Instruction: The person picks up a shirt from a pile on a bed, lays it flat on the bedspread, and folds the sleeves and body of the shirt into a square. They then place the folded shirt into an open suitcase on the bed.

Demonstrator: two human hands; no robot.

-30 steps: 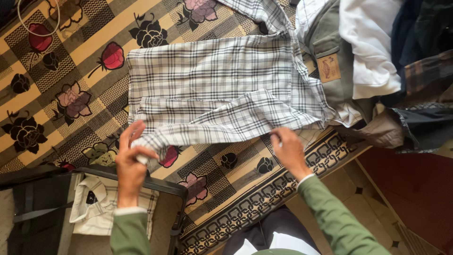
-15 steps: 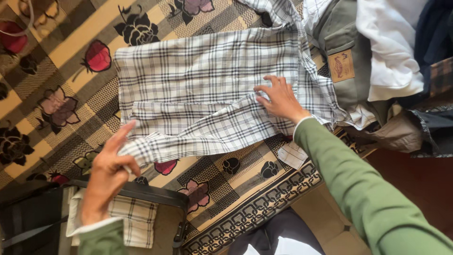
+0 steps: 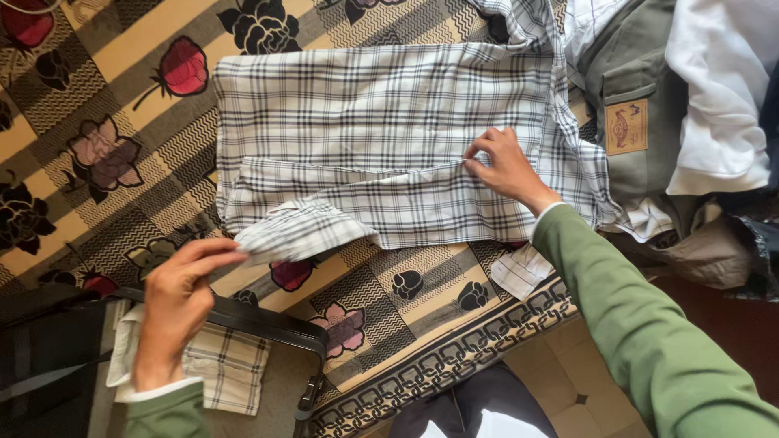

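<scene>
Since the earlier frame the left hand has drawn the sleeve cuff inward, pinching it shut between fingers and thumb. The right hand pins the fold, fingertips closed on cloth. The checked shirt lies mid-bedspread, toward its near edge (soft, light, best gripped at cuffs and seams).

Clothes pile right, suitcase near.
</scene>
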